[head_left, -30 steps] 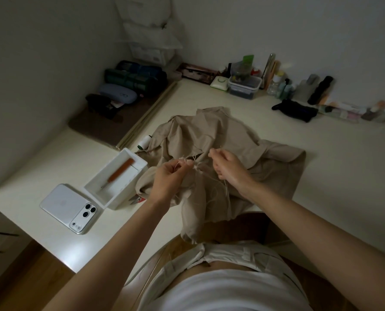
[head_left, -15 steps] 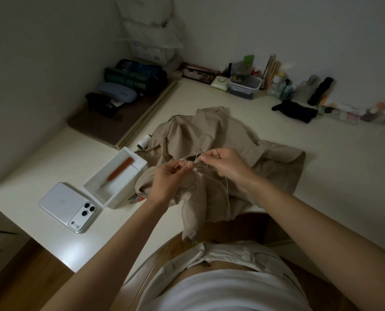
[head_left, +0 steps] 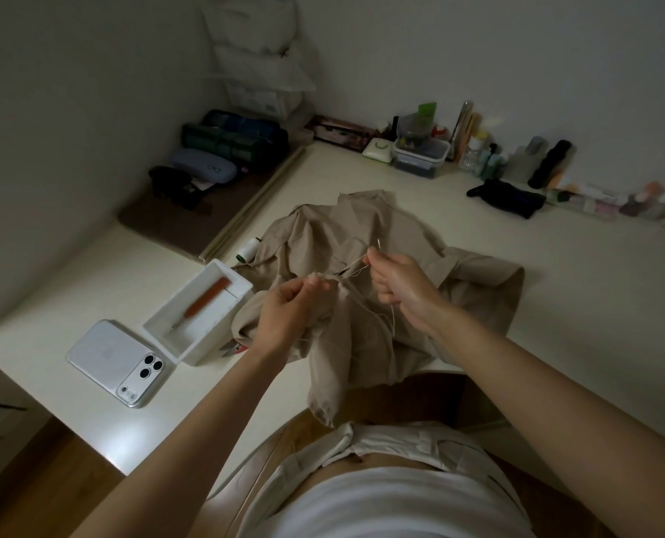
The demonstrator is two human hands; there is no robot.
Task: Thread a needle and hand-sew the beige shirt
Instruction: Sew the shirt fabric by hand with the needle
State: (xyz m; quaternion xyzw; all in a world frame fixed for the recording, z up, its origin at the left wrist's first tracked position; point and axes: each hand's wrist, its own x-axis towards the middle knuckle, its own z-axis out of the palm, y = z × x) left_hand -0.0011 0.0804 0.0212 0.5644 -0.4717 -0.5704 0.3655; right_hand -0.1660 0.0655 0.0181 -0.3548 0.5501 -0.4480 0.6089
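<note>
The beige shirt (head_left: 369, 234) lies crumpled on the white table (head_left: 555, 289), its lower part hanging over the front edge. My left hand (head_left: 288, 312) pinches a raised fold of the shirt's edge. My right hand (head_left: 400, 285) pinches the needle (head_left: 378, 244), whose tip sticks up above my fingers. A pale thread (head_left: 352, 267) runs taut from the pinched fold to my right hand, and loose thread hangs below it. A white thread spool (head_left: 248, 250) lies just left of the shirt.
A white box (head_left: 197, 316) holding an orange-handled tool (head_left: 206, 300) sits left of the shirt, with a phone (head_left: 117, 361) beside it. Bottles, a container (head_left: 420, 155) and a black pouch (head_left: 507, 196) line the back wall. Cases lie at the far left.
My right hand went in to the fold by my left hand, then drew back up and right with the needle, pulling the thread taut. My left hand stayed on the fold.
</note>
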